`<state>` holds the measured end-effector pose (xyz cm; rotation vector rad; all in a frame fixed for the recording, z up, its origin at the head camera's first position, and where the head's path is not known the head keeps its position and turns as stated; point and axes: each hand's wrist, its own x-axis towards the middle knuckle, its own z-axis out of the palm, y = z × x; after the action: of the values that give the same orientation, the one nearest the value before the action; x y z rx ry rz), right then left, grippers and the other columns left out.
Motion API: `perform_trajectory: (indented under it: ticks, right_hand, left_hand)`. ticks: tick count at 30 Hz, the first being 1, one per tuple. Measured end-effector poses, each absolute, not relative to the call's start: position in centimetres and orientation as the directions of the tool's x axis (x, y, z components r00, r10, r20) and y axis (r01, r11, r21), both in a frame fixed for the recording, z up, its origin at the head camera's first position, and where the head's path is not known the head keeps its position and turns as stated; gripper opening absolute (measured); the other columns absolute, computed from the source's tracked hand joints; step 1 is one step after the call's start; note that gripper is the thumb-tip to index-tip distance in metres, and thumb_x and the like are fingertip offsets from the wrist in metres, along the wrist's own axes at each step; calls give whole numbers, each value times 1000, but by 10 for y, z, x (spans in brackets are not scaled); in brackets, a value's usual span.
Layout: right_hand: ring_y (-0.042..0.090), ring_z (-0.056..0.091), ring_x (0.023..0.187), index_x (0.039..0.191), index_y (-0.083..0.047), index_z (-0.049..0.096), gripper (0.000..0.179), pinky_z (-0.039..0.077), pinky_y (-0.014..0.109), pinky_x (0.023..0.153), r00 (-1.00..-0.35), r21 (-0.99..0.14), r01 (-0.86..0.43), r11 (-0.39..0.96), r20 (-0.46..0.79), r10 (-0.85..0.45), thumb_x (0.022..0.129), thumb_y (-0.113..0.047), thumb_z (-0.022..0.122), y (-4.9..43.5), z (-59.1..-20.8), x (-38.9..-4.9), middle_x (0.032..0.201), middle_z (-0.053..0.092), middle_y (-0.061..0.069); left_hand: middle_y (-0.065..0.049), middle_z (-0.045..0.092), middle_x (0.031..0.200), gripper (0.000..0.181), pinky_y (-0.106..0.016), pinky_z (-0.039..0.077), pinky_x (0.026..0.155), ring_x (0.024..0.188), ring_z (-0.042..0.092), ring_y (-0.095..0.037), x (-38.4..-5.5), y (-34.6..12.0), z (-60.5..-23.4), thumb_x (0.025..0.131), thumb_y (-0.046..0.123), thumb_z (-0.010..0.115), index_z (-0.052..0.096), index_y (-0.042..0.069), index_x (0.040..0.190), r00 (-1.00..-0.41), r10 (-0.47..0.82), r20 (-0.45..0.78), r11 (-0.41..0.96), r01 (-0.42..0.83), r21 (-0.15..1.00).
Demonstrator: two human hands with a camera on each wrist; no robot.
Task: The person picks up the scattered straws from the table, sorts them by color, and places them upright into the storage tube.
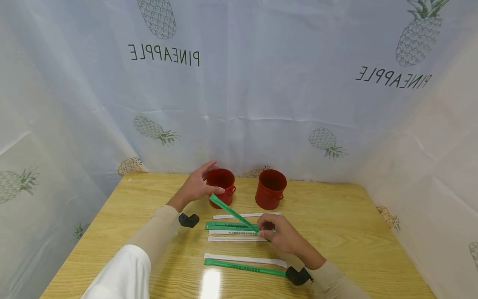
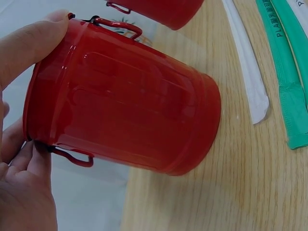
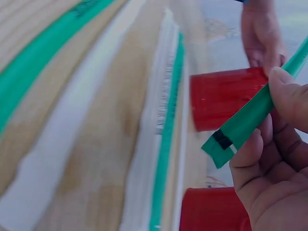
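from my feed: curtain [image 1: 239,83] behind, wood table [image 1: 328,224] in front, two red buckets at its far side. left hand [image 1: 196,187] has a wide grip across the left bucket [image 2: 125,96], thumb and fingers on opposite sides of the rim. looks like thin painted metal: should be light, stiff, slick on the gloss, easy to tip. i'd take the rim; side loops [image 2: 137,31] look too thin to trust. right bucket [image 1: 267,198] stands just right of it, untouched. right hand [image 1: 281,234] has a narrow pinch on a green wrapped straw [image 1: 233,212] by its right end. straw is up off the table, slanting far-left, tip in front of the left bucket; can't tell if touching. i'd guess very light, stiffish, wrapper may crumple, so pinch gently nearer the middle. more white straws [image 1: 245,260] and green straws [image 1: 220,264] lie near side of the buckets. writing: curtain says "pineapple", mirrored; a lying green wrapper says "pla" plus characters too small for me. no brand readable.
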<state>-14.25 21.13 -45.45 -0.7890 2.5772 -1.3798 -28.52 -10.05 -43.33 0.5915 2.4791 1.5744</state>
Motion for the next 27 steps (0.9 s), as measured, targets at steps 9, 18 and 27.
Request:
perform_trajectory:
  ticks: [9,18,27]
  right_hand:
    - [10,54,79,97,-4,61,12,53,23,73,-857,-825,-458,331,309,-413,95,6,68,206,-433,-152,87,57,11]
    - [17,59,71,96,-4,63,8,56,26,70,-868,-847,-451,281,343,-359,96,1,69,191,-415,-166,85,59,12]
    - [15,65,81,98,-3,65,8,59,25,81,-884,-837,-443,321,349,-310,95,1,71,172,-398,-179,93,64,13]
  left_hand:
    - [-10,49,160,103,-59,49,113,152,42,-38,-285,-100,-429,81,19,89,29,19,165,-911,400,97,349,249,903]
    - [-12,41,166,105,-57,54,108,152,40,-42,-282,-98,-426,80,20,90,28,21,165,-912,400,93,344,244,907]
    - [-11,39,168,106,-57,55,106,152,40,-42,-281,-97,-430,79,20,90,29,23,165,-914,390,114,327,253,911]
